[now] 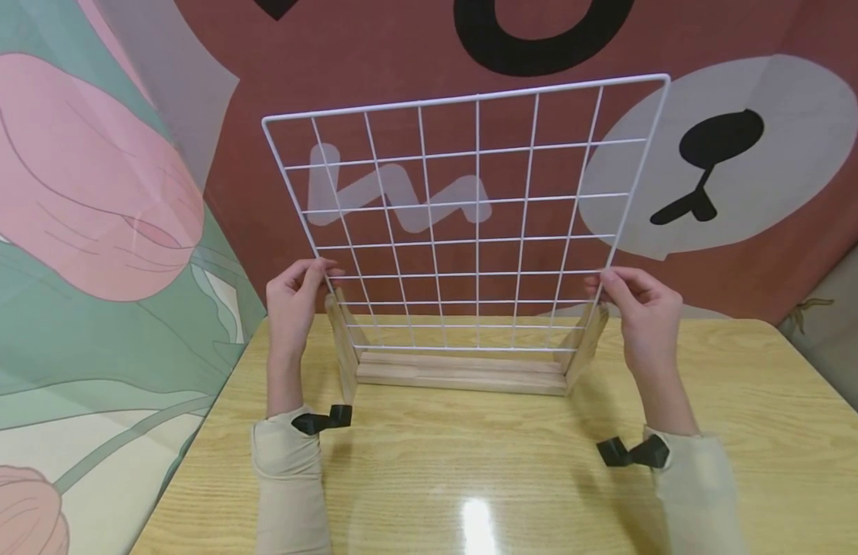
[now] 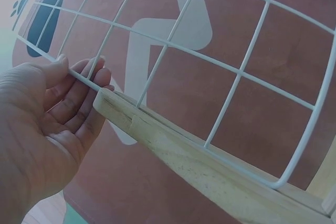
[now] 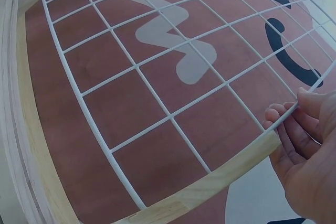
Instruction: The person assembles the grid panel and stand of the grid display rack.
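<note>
A white wire grid panel (image 1: 478,193) stands upright, leaning slightly, with its lower part between the two side posts of a wooden stand (image 1: 463,374). My left hand (image 1: 293,301) pinches the panel's left edge wire between thumb and fingers, just above the top of the left post (image 2: 157,140). On the opposite side, my right hand (image 1: 647,308) pinches the right edge wire just above the right post (image 3: 231,169). In both wrist views the panel's side wires run along the wooden posts. The panel's bottom wire is above the stand's base bar.
The stand sits on a wood-grain table (image 1: 415,462). Behind it hangs a red-brown cloth (image 1: 394,69) with a cartoon face. A floral cloth (image 1: 89,193) covers the left side. Black straps with small blocks are on both wrists.
</note>
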`<state>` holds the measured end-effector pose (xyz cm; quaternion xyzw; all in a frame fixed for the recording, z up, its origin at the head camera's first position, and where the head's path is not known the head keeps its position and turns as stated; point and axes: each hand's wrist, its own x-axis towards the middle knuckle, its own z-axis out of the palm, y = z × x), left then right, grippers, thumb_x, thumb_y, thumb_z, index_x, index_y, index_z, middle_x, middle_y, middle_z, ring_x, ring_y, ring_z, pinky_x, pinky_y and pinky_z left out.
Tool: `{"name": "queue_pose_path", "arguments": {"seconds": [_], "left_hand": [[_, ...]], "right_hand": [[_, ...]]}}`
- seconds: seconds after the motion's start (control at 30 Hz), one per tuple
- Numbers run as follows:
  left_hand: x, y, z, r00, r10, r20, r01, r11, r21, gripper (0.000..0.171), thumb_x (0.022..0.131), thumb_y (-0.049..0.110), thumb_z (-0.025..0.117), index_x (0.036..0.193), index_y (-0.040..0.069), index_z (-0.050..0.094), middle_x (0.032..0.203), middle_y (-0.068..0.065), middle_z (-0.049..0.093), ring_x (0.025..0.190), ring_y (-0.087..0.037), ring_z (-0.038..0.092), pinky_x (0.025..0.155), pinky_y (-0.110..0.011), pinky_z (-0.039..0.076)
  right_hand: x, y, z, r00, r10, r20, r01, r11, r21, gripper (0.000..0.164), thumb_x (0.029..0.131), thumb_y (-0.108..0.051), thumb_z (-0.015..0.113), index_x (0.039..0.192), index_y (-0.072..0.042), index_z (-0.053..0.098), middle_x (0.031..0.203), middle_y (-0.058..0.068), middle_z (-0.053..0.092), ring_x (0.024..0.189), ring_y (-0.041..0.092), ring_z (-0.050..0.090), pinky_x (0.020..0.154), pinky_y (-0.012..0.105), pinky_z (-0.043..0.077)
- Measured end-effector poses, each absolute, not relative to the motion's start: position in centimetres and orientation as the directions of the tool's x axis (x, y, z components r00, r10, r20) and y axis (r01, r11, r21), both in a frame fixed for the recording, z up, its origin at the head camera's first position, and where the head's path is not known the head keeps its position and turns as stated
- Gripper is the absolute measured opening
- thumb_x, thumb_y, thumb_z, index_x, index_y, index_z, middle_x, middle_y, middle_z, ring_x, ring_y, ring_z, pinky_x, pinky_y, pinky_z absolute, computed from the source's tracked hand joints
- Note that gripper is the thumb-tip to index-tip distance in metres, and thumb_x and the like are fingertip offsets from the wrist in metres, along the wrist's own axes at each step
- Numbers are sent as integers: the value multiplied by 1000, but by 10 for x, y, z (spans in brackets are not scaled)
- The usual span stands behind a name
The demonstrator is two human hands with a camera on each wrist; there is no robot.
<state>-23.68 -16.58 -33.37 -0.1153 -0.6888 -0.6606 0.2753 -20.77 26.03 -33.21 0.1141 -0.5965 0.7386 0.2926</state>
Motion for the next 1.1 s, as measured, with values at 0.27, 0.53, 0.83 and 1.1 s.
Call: {"name": "queue_pose_path", "arguments": {"seconds": [0.27, 0.53, 0.83, 1.1], "left_hand": [[-237, -165, -334, -824, -212, 525, 523, 69, 849, 38, 107, 22, 60, 109, -15, 69, 94, -9, 78, 83, -13, 74, 79, -25, 57], [-237, -165, -334, -821, -207, 532, 527, 83, 846, 37, 107, 23, 60, 108, -12, 71, 93, -5, 78, 84, -13, 74, 78, -26, 57], [-237, -165, -335, -814, -189, 550, 555, 32, 832, 30, 106, 20, 63, 105, -8, 73, 93, -6, 77, 83, -14, 73, 80, -26, 57], [-237, -166, -338, -817, -237, 525, 522, 79, 849, 44, 108, 29, 58, 110, -13, 70, 93, 3, 77, 96, -19, 71, 96, -30, 52]], "right_hand": [[-208, 260, -332, -797, 314, 516, -567, -92, -819, 26, 97, -4, 71, 103, 22, 68, 87, 14, 77, 74, 15, 74, 79, 22, 58], [-209, 259, -333, -791, 320, 522, -580, -116, -807, 25, 96, -2, 72, 102, 22, 69, 89, 17, 77, 73, 16, 74, 77, 22, 58], [-211, 258, -334, -799, 326, 505, -569, -139, -810, 21, 96, -1, 72, 99, 20, 71, 85, 10, 77, 72, 16, 73, 77, 22, 58], [-212, 265, -337, -773, 358, 523, -581, -69, -811, 29, 102, -15, 67, 101, 13, 74, 90, 10, 78, 79, 16, 73, 78, 21, 57]]}}
